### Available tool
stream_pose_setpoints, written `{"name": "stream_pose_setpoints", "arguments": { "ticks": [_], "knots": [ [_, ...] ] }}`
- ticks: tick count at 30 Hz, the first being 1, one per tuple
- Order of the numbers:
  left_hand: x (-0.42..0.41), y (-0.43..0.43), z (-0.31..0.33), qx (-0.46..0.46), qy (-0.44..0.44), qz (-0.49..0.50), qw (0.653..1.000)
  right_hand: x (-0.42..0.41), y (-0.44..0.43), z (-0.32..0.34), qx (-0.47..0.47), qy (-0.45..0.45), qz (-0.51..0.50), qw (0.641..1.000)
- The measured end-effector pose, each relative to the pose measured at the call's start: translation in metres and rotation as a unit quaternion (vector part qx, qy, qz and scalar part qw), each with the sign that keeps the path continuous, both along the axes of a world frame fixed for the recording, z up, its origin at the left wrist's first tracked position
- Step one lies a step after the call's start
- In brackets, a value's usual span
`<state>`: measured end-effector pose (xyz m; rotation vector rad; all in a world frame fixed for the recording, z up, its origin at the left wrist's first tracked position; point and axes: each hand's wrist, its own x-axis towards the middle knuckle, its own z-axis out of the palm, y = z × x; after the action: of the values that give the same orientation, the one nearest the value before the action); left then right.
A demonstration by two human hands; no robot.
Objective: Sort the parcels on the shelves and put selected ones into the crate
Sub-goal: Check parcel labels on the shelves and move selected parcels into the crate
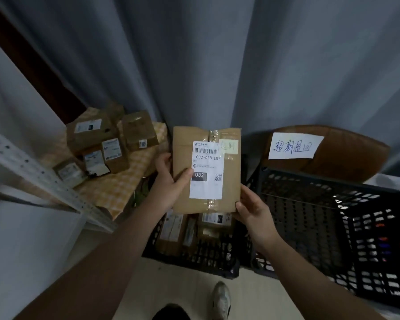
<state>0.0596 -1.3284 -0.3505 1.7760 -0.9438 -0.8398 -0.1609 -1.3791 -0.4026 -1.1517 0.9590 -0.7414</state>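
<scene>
I hold a flat brown cardboard parcel (229,181) upright in front of me, its white label reading 032-038-E01 facing the camera. My left hand (169,179) grips its left edge, thumb on the label. My right hand (252,209) holds its lower right corner. Below the parcel a black slotted crate (194,262) on the floor contains several brown parcels (173,234). To the right stands a larger black crate (333,227), with nothing visible inside. On the shelf (116,195) at left, covered by a checked cloth, lie several more boxed parcels (111,144).
A metal shelf upright (44,179) runs diagonally at left. A brown chair back (346,155) behind the large crate bears a handwritten paper sign (293,146). A grey curtain (217,65) hangs behind everything. My shoe (222,299) is on the pale floor.
</scene>
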Motion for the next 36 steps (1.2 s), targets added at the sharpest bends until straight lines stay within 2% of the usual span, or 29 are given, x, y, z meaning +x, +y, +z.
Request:
{"name": "stream_pose_setpoints", "arguments": {
  "ticks": [4,7,14,16,18,21,24,28,30,31,33,36],
  "knots": [
    [-0.005,-0.03,-0.047,0.063,0.023,0.009,0.998,0.01,-0.032,-0.024,0.113,0.016,-0.019,0.993],
    [-0.007,-0.036,-0.095,0.12,0.057,0.024,0.991,0.019,-0.047,-0.055,0.152,0.054,-0.016,0.987],
    [0.004,-0.049,-0.179,0.148,0.166,0.093,0.97,0.044,-0.089,-0.121,0.067,0.233,-0.041,0.969],
    [0.022,-0.059,-0.192,0.172,0.125,0.107,0.971,0.05,-0.099,-0.132,0.04,0.299,-0.075,0.951],
    [0.039,-0.073,-0.197,0.219,0.049,0.058,0.973,0.053,-0.102,-0.14,0.051,0.346,-0.07,0.934],
    [0.054,-0.096,-0.205,0.298,-0.051,-0.036,0.952,0.057,-0.099,-0.15,0.081,0.35,-0.051,0.932],
    [0.054,-0.109,-0.213,0.296,-0.11,-0.121,0.941,0.065,-0.096,-0.153,0.056,0.38,-0.041,0.923],
    [0.057,-0.132,-0.219,0.236,-0.198,-0.165,0.937,0.068,-0.085,-0.153,0.03,0.49,-0.051,0.87],
    [0.064,-0.148,-0.217,0.241,-0.213,-0.218,0.921,0.068,-0.08,-0.155,0.083,0.465,-0.097,0.876],
    [0.067,-0.154,-0.215,0.251,-0.186,-0.234,0.921,0.068,-0.078,-0.157,0.118,0.427,-0.123,0.888],
    [0.071,-0.158,-0.209,0.252,-0.113,-0.215,0.937,0.07,-0.076,-0.159,0.169,0.354,-0.164,0.905],
    [0.075,-0.143,-0.193,0.257,-0.122,-0.164,0.944,0.069,-0.074,-0.154,0.158,0.293,-0.199,0.922]
  ]
}}
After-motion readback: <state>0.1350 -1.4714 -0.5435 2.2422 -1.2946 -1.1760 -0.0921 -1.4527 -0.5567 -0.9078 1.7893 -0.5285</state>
